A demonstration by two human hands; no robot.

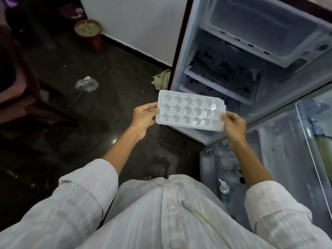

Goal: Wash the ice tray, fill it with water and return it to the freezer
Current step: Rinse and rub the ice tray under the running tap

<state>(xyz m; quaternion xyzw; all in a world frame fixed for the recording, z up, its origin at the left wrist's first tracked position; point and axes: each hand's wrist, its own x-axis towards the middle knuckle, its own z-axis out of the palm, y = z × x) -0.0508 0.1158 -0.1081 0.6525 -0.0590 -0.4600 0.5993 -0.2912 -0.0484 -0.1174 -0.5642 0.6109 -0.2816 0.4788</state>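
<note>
A white plastic ice tray (190, 110) with star- and flower-shaped cells is held level in front of the open fridge. My left hand (144, 117) grips its left short edge, and my right hand (232, 124) grips its right end. A few cells on the right side glisten. The freezer compartment (260, 24) at the top of the fridge stands open, with nothing visible inside. The tray is lower than the freezer and nearer to me, level with the fridge's lower shelves.
The fridge door (280, 146) swings open at the right, with bottles in its racks. Patterned shelves (224, 72) sit below the freezer. On the dark floor lie a crumpled plastic bag (86, 83) and a cloth (162, 78). A pot (89, 34) stands by the wall, a wooden chair (19, 87) at left.
</note>
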